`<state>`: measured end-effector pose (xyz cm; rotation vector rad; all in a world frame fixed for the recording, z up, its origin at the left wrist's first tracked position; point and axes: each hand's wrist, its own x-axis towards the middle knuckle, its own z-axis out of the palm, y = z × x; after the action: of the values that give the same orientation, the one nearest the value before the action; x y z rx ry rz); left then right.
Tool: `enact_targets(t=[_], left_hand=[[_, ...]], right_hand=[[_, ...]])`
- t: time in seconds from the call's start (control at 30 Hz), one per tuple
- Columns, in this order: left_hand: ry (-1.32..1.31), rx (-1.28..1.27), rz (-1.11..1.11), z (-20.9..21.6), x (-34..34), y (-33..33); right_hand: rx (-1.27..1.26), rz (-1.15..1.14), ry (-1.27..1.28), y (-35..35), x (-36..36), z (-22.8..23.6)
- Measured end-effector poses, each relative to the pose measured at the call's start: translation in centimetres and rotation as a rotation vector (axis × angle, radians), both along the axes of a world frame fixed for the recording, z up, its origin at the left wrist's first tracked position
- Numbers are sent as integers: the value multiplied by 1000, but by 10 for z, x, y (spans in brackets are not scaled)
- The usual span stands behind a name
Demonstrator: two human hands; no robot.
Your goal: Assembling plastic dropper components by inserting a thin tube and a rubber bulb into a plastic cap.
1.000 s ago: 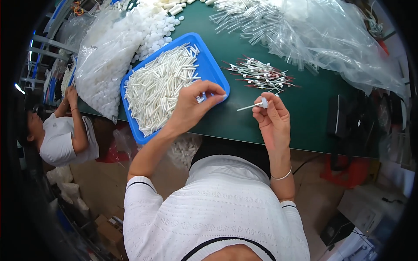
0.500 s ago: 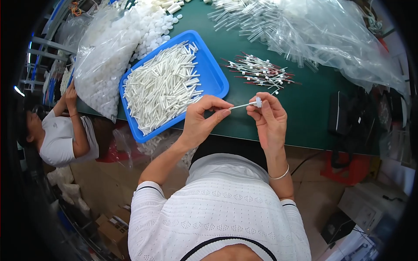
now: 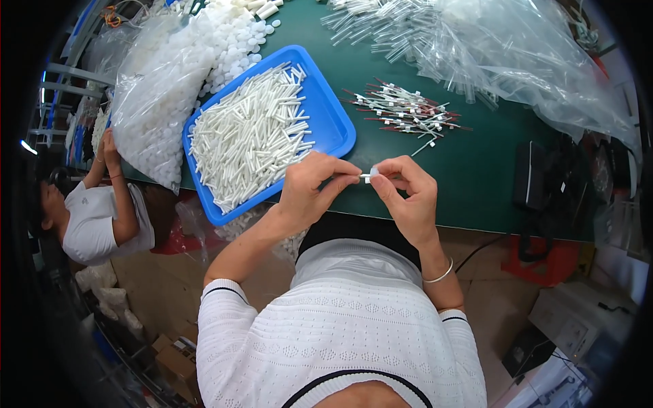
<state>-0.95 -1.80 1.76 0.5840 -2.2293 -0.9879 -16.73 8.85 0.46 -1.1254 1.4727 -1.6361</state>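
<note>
My left hand is closed in a pinch of thumb and forefinger on a thin white stick, of which only a short piece shows. My right hand, also closed, pinches a small whitish cap at the stick's other end. Fingers hide most of both parts, so how far the stick goes into the cap cannot be seen. Left of my hands stands a blue tray with many short white sticks heaped in it. Beyond my right hand lies a pile of red-and-white thin sticks with small white pieces.
Clear tubes and a plastic bag cover the far right of the green table. A bag of white caps stands at the far left. A co-worker is at the left; a black device sits at the right.
My hands have come closer together, the right one moving left and turning over. Most of the stick that showed between them is now covered by fingers.
</note>
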Motion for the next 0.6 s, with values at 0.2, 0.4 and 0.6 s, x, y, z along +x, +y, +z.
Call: enact_targets(t=[0.2,0.4,0.6], left_hand=[[41,-245,-270,10,5,-8],[-366,506,-529,39,-9,-47],[-329,8,-596,31,-21,-52]], right_hand=[[314,313,-366,-1,-10,-3],[173,291,-542,-3,-13,-10],[110,185,-565,-13,-22,-5]])
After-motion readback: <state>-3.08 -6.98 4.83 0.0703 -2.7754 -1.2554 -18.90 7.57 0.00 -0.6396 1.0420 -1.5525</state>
